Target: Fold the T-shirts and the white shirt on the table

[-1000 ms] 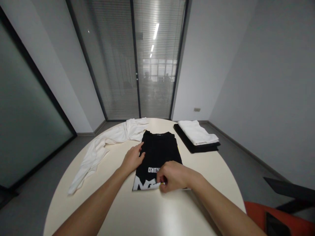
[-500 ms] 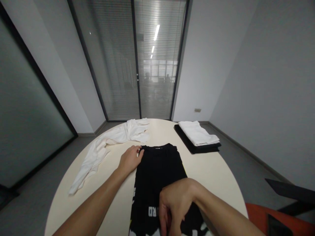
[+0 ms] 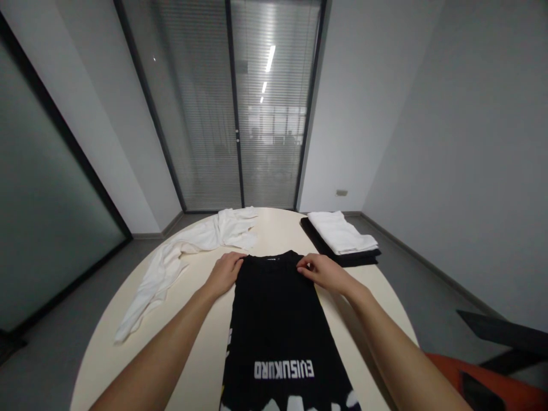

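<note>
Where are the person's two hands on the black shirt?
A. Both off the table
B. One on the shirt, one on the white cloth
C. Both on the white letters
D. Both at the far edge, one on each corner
D: the left hand and the right hand each rest on a far corner of the black shirt, well away from the white letters near the person.

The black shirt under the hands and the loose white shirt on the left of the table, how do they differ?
The black shirt lies smooth and flat, a narrow strip with white lettering near the viewer; the white shirt is plain, rumpled and sprawled along the table edge. The left hand and right hand touch the black shirt's far corners; nothing touches the white shirt. Both rest on the same round table.
</note>
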{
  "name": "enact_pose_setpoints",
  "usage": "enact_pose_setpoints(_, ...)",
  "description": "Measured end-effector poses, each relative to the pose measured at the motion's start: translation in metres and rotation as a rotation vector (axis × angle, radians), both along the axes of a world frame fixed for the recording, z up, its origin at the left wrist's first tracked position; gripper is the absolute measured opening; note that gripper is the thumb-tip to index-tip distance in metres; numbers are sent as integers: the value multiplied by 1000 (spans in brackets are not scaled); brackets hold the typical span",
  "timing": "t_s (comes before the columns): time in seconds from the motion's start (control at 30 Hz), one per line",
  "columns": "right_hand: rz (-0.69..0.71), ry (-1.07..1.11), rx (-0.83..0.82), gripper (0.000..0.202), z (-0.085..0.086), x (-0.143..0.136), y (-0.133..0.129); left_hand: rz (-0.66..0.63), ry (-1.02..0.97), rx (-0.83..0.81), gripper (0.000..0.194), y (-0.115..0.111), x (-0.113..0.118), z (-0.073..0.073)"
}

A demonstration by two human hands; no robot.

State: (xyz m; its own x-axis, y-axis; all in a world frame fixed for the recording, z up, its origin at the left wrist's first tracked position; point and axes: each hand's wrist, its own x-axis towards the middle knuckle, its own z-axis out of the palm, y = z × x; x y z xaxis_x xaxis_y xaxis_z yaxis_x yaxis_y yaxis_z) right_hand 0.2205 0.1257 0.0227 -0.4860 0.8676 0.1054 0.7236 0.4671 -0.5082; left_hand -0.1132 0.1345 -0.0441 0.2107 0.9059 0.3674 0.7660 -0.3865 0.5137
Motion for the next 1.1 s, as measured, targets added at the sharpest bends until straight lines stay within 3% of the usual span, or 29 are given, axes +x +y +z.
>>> enact_pose_setpoints(0.2, 42, 2, -102, 20, -10, 7, 6, 54, 18, -27, 23, 9, 1, 0)
enact_pose_setpoints(0.47, 64, 131, -141, 22, -21, 11, 15, 92, 55, -105, 14, 22, 3, 16)
enact_pose_setpoints(0.7, 44, 76, -164, 25, -23, 11, 14, 254, 20, -66, 15, -3, 17, 29)
enact_pose_setpoints(0.9, 31, 90, -197, 27, -22, 13, 13, 124, 233, -276, 40, -35, 12, 45)
enact_pose_setpoints(1.1, -4, 111, -252, 33, -22, 14, 14, -20, 231, -322, 38, -42, 1, 49)
